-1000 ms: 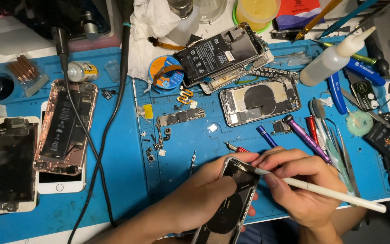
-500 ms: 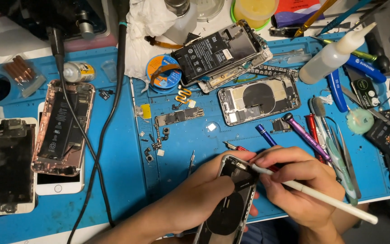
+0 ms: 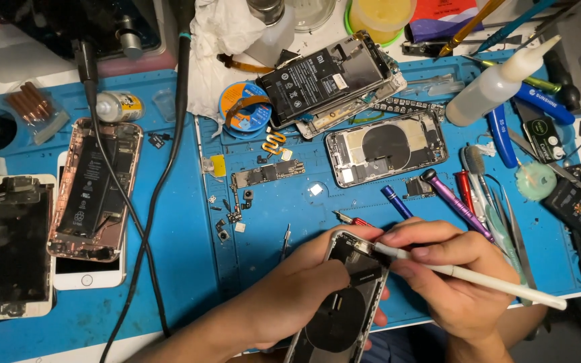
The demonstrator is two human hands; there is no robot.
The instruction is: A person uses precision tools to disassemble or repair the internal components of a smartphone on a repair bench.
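Pretty cramped here: the opened phone (image 3: pixel 341 309) hangs over the table's (image 3: pixel 189 269) near edge, with loose screwdrivers (image 3: pixel 455 202) crowding the right. The left hand (image 3: pixel 304 289) is wrapped around the phone's left side, steadying it. The right hand (image 3: pixel 455 282) pinches a white stick tool (image 3: pixel 479 279), its tip touching the phone's top end.

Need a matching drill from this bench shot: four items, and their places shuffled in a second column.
Items:
1. white stylus-like tool
2. opened phone housing
3. white squeeze bottle
4. rose-gold opened phone

Places:
A. top right of the blue mat, lying tilted
B. held in the left hand
C. left side of the mat, a black cable across it
D. held in the right hand, tip on the housing

Pairs: 1-D, 2-B, 3-A, 4-C
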